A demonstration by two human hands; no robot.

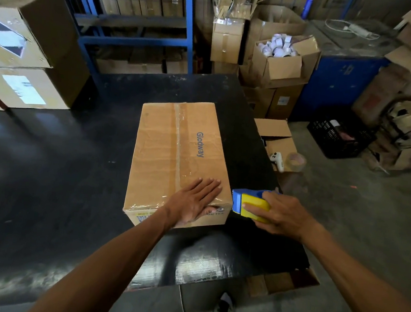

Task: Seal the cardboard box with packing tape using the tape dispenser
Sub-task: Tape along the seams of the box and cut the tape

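- The cardboard box [178,158] is lying closed on the black table [51,168], near the table's right edge.
- A strip of clear tape [179,139] is running down the middle of the box top, along the line where the 2 flaps are meeting.
- Blue letters on the box top are spelling "Glodway", just to the right of the tape.
- The left hand [193,203] is lying flat on the near end of the box top, palm down.
- Its 4 fingers [209,184] are stretching straight and are a little spread, and the thumb is hanging over the near edge onto the front side.
- The right hand [279,214] is holding the tape dispenser [248,203], which is blue and yellow.
- The right fingers [251,207] are wrapping around the yellow part, closed tight on it.
- The blue front of the dispenser is sitting right at the near right corner of the box; I cannot tell if it is touching.
- An open box with white rolls [280,53] is sitting on other boxes past the far right corner of the table.
- A small open box [278,142] is sitting on the floor right of the table, with a roll of tape [295,161] beside it.
- A black crate [341,135] is sitting on the floor farther right.
- Blue shelves [136,24] are standing behind the table.
- Big brown boxes [28,50] are piling up at the far left.
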